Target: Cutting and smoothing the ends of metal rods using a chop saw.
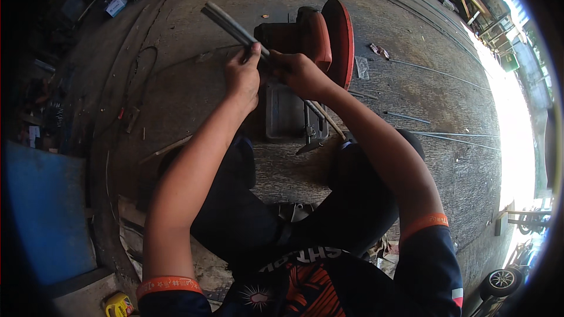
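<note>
Two or more grey metal rods (229,23), held side by side, slant up to the far left from my hands. My left hand (242,79) is closed around them, its thumb lying along the top. Close beside it, my right hand (301,74) wraps around their nearer end, though its fingertips are partly hidden. Just beyond my hands stands an orange-red power machine (317,38) with a large round red disc or guard (341,44) and a dark motor housing (279,35). Below my hands is its grey tray-like base (273,114), with a metal T-shaped piece (308,132) at its right.
A thin stick (332,122) leans beside the base. Several thin rods (458,135) lie on the worn floor (399,176) at right. A blue panel (47,211) stands at left, a yellow container (119,305) at lower left, and a wheel (502,282) at lower right.
</note>
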### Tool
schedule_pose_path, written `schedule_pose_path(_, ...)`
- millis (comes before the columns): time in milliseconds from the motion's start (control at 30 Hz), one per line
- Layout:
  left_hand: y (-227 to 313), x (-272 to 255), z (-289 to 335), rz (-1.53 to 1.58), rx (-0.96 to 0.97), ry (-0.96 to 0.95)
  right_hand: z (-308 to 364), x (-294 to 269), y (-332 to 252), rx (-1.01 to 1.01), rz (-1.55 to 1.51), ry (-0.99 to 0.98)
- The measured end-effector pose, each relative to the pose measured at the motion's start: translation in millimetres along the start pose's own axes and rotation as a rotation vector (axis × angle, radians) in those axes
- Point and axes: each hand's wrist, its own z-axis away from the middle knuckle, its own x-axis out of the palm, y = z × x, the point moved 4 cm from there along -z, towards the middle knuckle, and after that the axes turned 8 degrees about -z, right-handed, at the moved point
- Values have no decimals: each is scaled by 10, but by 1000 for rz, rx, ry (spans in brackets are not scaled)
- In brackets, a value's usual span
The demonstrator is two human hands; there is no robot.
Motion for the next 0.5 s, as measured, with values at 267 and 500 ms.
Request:
schedule_pose_path(267,-1945,-370,191,504,-569,238,265,692,1063,243,351,-502)
schedule_pose_path(500,-3258,-232,-56,761,-775,426,847,821,1417,105,587,64)
